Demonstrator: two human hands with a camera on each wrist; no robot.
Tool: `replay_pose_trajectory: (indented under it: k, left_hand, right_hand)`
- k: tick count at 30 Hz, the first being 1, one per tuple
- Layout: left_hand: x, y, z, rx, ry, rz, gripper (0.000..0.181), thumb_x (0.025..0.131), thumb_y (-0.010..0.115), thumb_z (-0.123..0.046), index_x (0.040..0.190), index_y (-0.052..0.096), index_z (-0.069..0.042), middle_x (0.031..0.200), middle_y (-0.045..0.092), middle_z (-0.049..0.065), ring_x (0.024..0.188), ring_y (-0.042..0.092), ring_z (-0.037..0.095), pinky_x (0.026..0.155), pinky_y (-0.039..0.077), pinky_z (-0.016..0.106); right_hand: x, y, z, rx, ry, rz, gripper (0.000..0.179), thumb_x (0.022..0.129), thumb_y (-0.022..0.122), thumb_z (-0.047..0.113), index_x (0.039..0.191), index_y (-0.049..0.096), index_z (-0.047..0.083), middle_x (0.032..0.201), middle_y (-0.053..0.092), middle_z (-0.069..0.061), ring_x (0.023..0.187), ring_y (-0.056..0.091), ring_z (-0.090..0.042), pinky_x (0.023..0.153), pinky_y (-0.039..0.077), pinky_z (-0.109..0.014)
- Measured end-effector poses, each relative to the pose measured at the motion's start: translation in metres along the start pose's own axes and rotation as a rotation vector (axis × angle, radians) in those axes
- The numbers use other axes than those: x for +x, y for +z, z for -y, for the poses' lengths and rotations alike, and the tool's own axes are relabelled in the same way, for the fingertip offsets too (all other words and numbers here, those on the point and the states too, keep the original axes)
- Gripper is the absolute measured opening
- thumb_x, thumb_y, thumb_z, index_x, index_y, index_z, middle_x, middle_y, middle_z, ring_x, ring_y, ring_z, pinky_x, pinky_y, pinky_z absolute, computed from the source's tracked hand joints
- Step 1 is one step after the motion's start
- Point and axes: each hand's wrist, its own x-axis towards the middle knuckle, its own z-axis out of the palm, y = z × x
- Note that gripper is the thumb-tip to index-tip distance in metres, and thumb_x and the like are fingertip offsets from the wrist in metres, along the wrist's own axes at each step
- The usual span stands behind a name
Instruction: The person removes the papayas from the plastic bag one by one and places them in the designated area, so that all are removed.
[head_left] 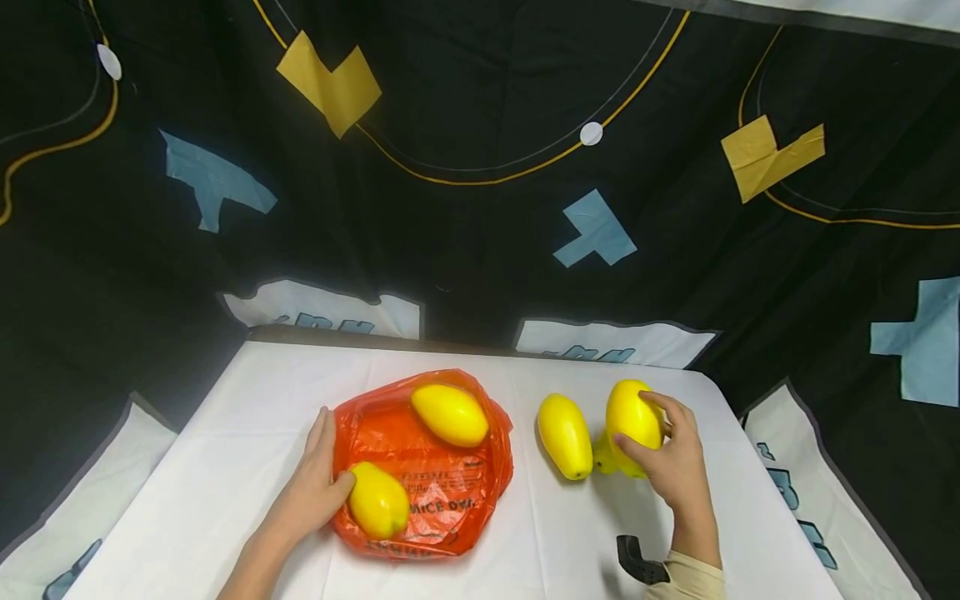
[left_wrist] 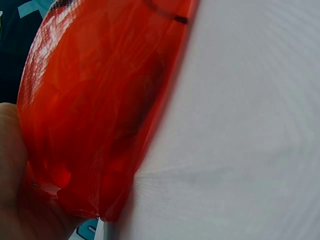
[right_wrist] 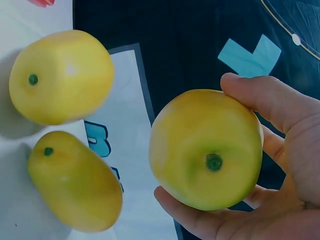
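My left hand [head_left: 315,479] grips the left side of an open red plastic bag [head_left: 450,471] on the table, its thumb over the rim by a yellow mango. Two smooth yellow mangoes lie in the bag, one at the back [head_left: 450,415] and another at the front left [head_left: 379,502]. Over on the right, my right hand [head_left: 678,454] holds a mango [right_wrist: 205,150] between thumb and fingers, raised off the table with its green stem end facing the wrist camera. Beside it rest a mango [head_left: 565,437] and another [right_wrist: 75,181], mostly hidden behind the held one in the head view.
A white cloth covers the table [head_left: 555,550]. Behind it hangs a black curtain [head_left: 465,242] with yellow and blue patches. A black strap piece [head_left: 641,562] sits at the right wrist.
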Motion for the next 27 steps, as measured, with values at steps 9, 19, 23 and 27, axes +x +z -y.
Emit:
replay_pose_trajectory:
  k: [9,19,23,27]
  left_hand:
    - [-0.001,0.001,0.002,-0.011,0.005,-0.003,0.09,0.088,0.057,-0.008,0.155,-0.003,-0.001,0.161,-0.015,0.013,0.146,0.005,0.041,0.11,0.019,0.063]
    - [-0.001,0.002,0.003,-0.013,0.011,-0.009,0.09,0.088,0.057,-0.008,0.155,-0.003,0.0,0.161,-0.015,0.013,0.146,0.005,0.04,0.111,0.019,0.062]
    - [-0.001,0.002,0.004,-0.013,0.012,-0.011,0.09,0.088,0.057,-0.008,0.155,-0.003,0.0,0.161,-0.015,0.013,0.146,0.004,0.04,0.111,0.018,0.062]
    - [0.0,0.002,0.004,-0.015,0.011,-0.007,0.09,0.088,0.057,-0.008,0.155,-0.004,-0.001,0.161,-0.015,0.013,0.146,0.004,0.04,0.111,0.018,0.062]
  right_hand:
    - [-0.002,-0.006,-0.008,-0.036,0.066,-0.008,0.073,0.073,0.085,0.019,0.138,0.052,0.014,0.145,0.036,-0.014,0.127,0.038,-0.039,0.104,0.035,-0.063]
    - [-0.003,-0.011,-0.014,-0.064,0.119,-0.024,0.075,0.074,0.085,0.019,0.14,0.05,0.014,0.148,0.033,-0.017,0.127,0.037,-0.043,0.102,0.036,-0.065]
    - [-0.003,-0.013,-0.017,-0.069,0.133,-0.027,0.076,0.075,0.084,0.019,0.141,0.048,0.013,0.148,0.032,-0.018,0.127,0.036,-0.044,0.102,0.036,-0.065]
    - [-0.004,-0.014,-0.021,-0.068,0.14,-0.036,0.076,0.075,0.084,0.019,0.141,0.049,0.012,0.148,0.032,-0.019,0.129,0.035,-0.044,0.104,0.035,-0.064]
